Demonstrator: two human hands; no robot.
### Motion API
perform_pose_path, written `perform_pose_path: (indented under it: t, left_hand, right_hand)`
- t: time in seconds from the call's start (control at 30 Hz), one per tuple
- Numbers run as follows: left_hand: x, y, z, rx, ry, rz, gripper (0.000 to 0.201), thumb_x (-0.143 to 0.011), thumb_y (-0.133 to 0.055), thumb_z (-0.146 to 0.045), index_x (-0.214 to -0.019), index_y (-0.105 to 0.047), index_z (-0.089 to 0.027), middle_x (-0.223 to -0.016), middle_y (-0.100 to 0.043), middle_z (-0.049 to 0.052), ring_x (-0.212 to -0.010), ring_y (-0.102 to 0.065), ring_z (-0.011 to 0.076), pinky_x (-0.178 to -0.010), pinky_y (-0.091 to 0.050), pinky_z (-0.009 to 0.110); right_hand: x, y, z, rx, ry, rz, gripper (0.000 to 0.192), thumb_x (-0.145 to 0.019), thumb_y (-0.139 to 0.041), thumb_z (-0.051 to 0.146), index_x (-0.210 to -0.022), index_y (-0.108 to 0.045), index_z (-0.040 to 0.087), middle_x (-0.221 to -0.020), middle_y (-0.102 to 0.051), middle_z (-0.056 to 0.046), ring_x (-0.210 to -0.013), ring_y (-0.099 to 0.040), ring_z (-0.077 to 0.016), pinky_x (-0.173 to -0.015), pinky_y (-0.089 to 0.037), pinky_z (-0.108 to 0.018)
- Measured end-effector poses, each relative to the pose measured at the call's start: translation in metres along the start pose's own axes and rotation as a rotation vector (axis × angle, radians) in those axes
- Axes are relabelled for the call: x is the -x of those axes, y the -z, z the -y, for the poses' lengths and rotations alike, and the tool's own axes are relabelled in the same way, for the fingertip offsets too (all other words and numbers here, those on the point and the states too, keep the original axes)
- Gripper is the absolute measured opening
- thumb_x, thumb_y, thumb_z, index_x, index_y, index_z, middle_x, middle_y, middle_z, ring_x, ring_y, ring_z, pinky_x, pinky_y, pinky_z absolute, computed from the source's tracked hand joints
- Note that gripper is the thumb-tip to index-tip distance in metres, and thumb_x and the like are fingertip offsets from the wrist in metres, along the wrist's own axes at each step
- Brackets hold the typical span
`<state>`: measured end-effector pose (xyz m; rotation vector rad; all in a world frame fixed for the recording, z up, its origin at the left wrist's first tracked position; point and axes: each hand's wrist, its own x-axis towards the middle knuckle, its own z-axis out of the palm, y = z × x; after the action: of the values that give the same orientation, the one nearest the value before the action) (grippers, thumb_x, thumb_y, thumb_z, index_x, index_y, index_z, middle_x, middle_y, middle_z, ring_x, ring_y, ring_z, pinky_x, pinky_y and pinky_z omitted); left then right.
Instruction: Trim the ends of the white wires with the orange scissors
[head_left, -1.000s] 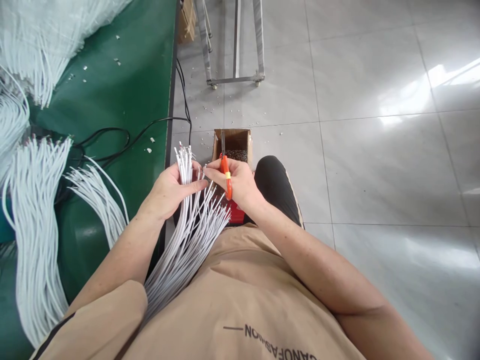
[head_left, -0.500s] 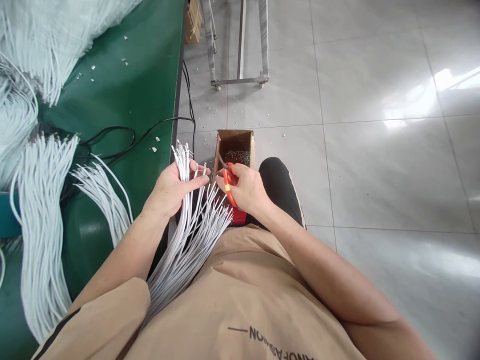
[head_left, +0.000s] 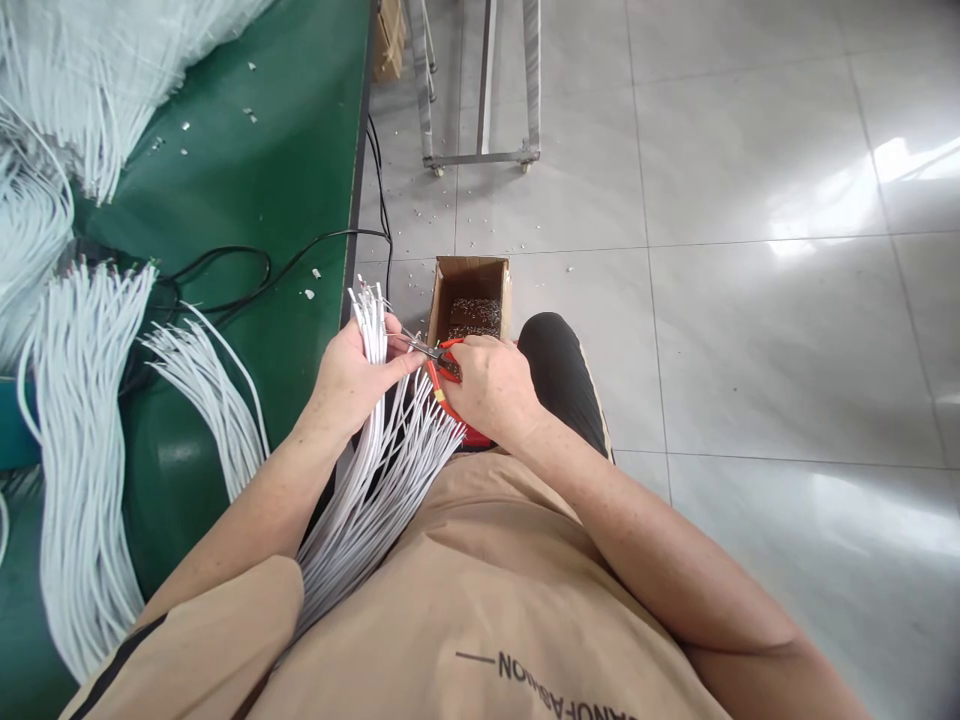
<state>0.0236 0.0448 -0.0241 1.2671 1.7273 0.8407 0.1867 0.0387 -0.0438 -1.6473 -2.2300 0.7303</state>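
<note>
My left hand (head_left: 354,372) is closed around the upper part of a group of white cables (head_left: 373,400), with their tips sticking up past the thumb and fingers. More white cables (head_left: 409,470) fan out loosely across my lap below it. My right hand (head_left: 491,382) grips red-handled scissors (head_left: 442,378) with a yellow mark on one handle. The dark blades point left and reach the cable tips at my left thumb and fingers. Whether the blades are closed on a cable is too small to make out.
A cardboard box (head_left: 471,270) holding small clippings stands between my knees. To the left, the green table (head_left: 300,150) carries cable bundles (head_left: 82,430), a smaller bundle (head_left: 210,400) and a black cord (head_left: 232,252). A wheeled metal frame (head_left: 480,158) stands on the floor ahead.
My right hand has turned, swinging the scissors' blades from pointing up over the box to pointing left at the cable tips. My left hand keeps its hold, almost unmoved.
</note>
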Motion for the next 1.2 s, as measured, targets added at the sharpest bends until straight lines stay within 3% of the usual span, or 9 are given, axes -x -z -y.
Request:
perform_pose_path:
  t: [0.33,0.6,0.77,0.93,1.07,1.2]
  left_hand:
    - [0.003,-0.002,-0.002,0.024,-0.009,0.023,0.037,-0.058,-0.077,-0.023,-0.091,-0.059,-0.021,-0.079,-0.065,-0.001,-0.073,-0.063,0.0163,-0.075,-0.051,0.032]
    - [0.009,-0.004,-0.011,-0.116,-0.028,-0.017,0.036,-0.061,-0.075,-0.024,-0.093,-0.058,-0.022,-0.078,-0.068,-0.001,-0.074,-0.065,0.0184,-0.078,-0.05,0.034]
    - [0.009,-0.001,-0.017,-0.193,-0.052,-0.021,0.034,-0.063,-0.074,-0.026,-0.093,-0.06,-0.021,-0.079,-0.069,-0.001,-0.077,-0.065,0.0187,-0.081,-0.048,0.034]
    - [0.006,0.002,-0.009,-0.123,-0.026,0.0,0.034,-0.064,-0.074,-0.027,-0.094,-0.061,-0.021,-0.08,-0.069,0.0,-0.074,-0.066,0.019,-0.08,-0.049,0.036]
    - [0.004,0.0,-0.005,0.015,0.026,0.01,0.04,-0.061,-0.077,-0.027,-0.095,-0.059,-0.021,-0.079,-0.069,0.001,-0.072,-0.067,0.0192,-0.079,-0.051,0.036]
    - [0.003,-0.001,-0.004,0.153,0.07,0.082,0.039,-0.062,-0.077,-0.028,-0.094,-0.056,-0.021,-0.077,-0.069,0.0,-0.069,-0.067,0.0181,-0.075,-0.052,0.035]
  right_hand:
    - [0.002,0.0,0.0,-0.057,-0.049,0.02,0.03,-0.085,-0.049,0.039,-0.069,-0.062,0.017,-0.072,-0.063,-0.005,-0.069,-0.057,-0.0162,-0.066,-0.035,-0.029]
    - [0.005,0.0,0.001,0.079,0.002,-0.003,0.028,-0.088,-0.048,0.036,-0.081,-0.066,0.015,-0.08,-0.066,-0.009,-0.083,-0.061,-0.0226,-0.072,-0.037,-0.033]
    - [0.005,-0.002,-0.001,0.081,-0.027,0.017,0.027,-0.088,-0.048,0.036,-0.081,-0.066,0.016,-0.078,-0.066,-0.009,-0.08,-0.062,-0.0222,-0.068,-0.037,-0.032]
    - [0.006,-0.003,-0.004,0.041,-0.017,0.007,0.034,-0.089,-0.046,0.041,-0.075,-0.064,0.016,-0.075,-0.064,-0.009,-0.074,-0.06,-0.0205,-0.064,-0.036,-0.031]
    - [0.002,0.001,-0.008,-0.182,-0.083,-0.002,0.029,-0.083,-0.051,0.038,-0.067,-0.062,0.016,-0.071,-0.062,-0.006,-0.069,-0.056,-0.0172,-0.06,-0.036,-0.028]
    - [-0.006,0.003,-0.011,-0.807,-0.185,-0.018,0.022,-0.08,-0.055,0.035,-0.085,-0.066,0.017,-0.072,-0.063,-0.001,-0.062,-0.053,-0.0122,-0.059,-0.04,-0.025]
